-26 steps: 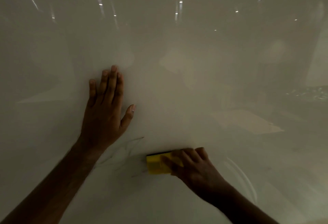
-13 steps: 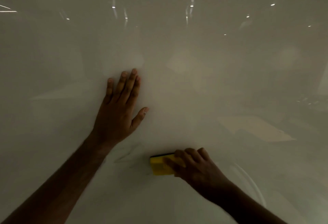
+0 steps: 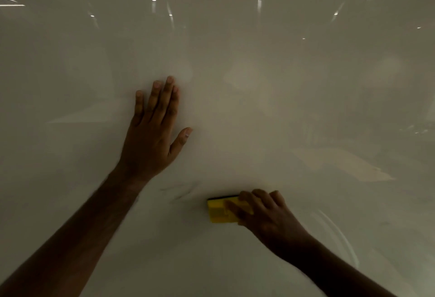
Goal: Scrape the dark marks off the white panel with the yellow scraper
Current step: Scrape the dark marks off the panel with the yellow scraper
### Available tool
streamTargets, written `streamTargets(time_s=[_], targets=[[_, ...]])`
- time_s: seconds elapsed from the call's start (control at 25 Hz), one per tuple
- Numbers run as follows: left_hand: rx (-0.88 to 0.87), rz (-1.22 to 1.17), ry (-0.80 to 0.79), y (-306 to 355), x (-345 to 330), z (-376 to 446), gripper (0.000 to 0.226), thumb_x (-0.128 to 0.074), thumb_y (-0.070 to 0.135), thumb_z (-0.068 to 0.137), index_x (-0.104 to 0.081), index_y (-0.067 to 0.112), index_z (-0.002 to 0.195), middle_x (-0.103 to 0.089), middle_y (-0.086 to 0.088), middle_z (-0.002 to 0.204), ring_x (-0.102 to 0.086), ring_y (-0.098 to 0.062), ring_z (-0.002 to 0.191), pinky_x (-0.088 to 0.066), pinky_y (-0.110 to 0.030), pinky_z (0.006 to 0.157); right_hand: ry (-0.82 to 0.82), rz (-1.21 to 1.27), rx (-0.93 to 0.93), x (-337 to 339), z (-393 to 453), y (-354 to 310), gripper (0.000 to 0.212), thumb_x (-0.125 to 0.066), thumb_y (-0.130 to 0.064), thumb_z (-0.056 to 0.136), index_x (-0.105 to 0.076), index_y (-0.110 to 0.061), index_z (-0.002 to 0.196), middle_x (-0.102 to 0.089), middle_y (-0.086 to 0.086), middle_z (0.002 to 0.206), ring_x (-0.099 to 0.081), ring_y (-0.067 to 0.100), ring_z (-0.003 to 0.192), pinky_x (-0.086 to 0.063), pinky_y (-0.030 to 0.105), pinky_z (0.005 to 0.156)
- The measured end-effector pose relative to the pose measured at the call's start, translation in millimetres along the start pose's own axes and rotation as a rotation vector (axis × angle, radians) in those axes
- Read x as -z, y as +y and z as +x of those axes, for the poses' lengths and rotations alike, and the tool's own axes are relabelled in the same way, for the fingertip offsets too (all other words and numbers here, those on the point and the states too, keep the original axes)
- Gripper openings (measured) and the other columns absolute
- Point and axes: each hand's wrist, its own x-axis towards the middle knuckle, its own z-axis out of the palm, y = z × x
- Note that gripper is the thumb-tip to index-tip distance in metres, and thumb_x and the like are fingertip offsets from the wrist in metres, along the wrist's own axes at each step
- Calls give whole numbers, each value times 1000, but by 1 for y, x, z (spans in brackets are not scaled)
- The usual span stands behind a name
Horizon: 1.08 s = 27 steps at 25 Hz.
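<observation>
Right hand [image 3: 266,216] grips the yellow scraper [image 3: 220,211] flat on the white panel [image 3: 259,120], faint dark marks [image 3: 181,192] just left of it. Left hand [image 3: 153,132] lies open, palm down, above them.

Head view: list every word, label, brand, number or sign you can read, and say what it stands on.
None can be read.
Yellow scraper: plain, no print showing; the right hand covers part of it.
White panel: only light reflections and faint dark marks, no lettering.
Left hand: flat on the panel, nothing written.
</observation>
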Motion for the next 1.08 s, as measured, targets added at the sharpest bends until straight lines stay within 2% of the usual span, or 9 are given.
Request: streamTargets(time_s=[0.24, 0.32, 0.4, 0.48, 0.68, 0.8, 0.92, 1.0, 1.08], targets=[[15, -14, 9, -1, 1, -3, 80, -31, 54, 113, -12, 1, 170, -6, -17, 180, -5, -35, 167, 0, -55, 136, 102, 25, -181, 18, 42, 21, 54, -48, -46, 112, -37, -33, 163, -54, 5, 144, -53, 33, 121, -37, 44, 85], [16, -20, 14, 0, 0, -4, 80, -31, 54, 113, -11, 1, 170, -4, -16, 180, -1, -33, 168, 1, -55, 136, 79, 28, -106, 10, 40, 3, 53, -51, -41, 112, -39, -31, 162, -57, 6, 144, -56, 34, 121, -39, 44, 87], [7, -32, 18, -2, -1, -5, 80, -31, 53, 113, -11, 1, 170, -5, -16, 180, -4, -34, 168, 1, -54, 136, 9, -33, 97, -5, 12, -14, 51, -52, -30, 112, -40, -26, 162, -61, 7, 142, -61, 35, 120, -41, 46, 89], [-9, -49, 23, -4, -2, -5, 80, -31, 53, 113, -11, 2, 170, -7, -17, 180, -6, -35, 167, 1, -54, 136, -37, -85, 208, -8, -18, -9, 49, -46, -22, 112, -41, -21, 161, -62, 8, 141, -63, 37, 120, -40, 46, 89], [-23, -80, 34, -6, -1, -7, 80, -32, 53, 113, -12, 2, 170, -10, -18, 180, -8, -36, 167, 2, -52, 136, -9, -117, 52, 13, -26, 30, 60, -57, -33, 110, -34, -26, 165, -58, 5, 147, -60, 38, 124, -41, 48, 86], [-17, -73, 32, -5, -2, -7, 80, -32, 53, 113, -12, 2, 170, -9, -18, 180, -8, -37, 167, 1, -53, 136, 30, -129, -79, 11, 2, 10, 62, -57, -36, 110, -32, -28, 166, -54, 5, 150, -56, 38, 127, -39, 47, 87], [-36, -94, 29, -6, -2, -7, 80, -31, 53, 113, -11, 1, 170, -10, -19, 179, -9, -39, 167, -1, -55, 136, -13, -124, 2, -5, 8, -33, 70, -67, -27, 103, -34, -24, 165, -58, 6, 147, -59, 38, 121, -41, 46, 88], [-42, -106, 30, -12, -1, -10, 80, -31, 53, 113, -10, 1, 170, -10, -20, 179, -9, -39, 167, -2, -54, 136, -39, -162, 79, -8, -2, -45, 65, -62, -19, 102, -39, -21, 163, -62, 7, 144, -63, 38, 118, -42, 46, 87], [-27, -81, 29, -24, 1, -17, 80, -32, 53, 113, -10, 1, 170, -7, -19, 179, -9, -39, 166, 0, -52, 136, -9, -208, 47, -1, 2, -46, 63, -64, -20, 103, -43, -21, 161, -64, 7, 144, -67, 39, 120, -45, 48, 87]])
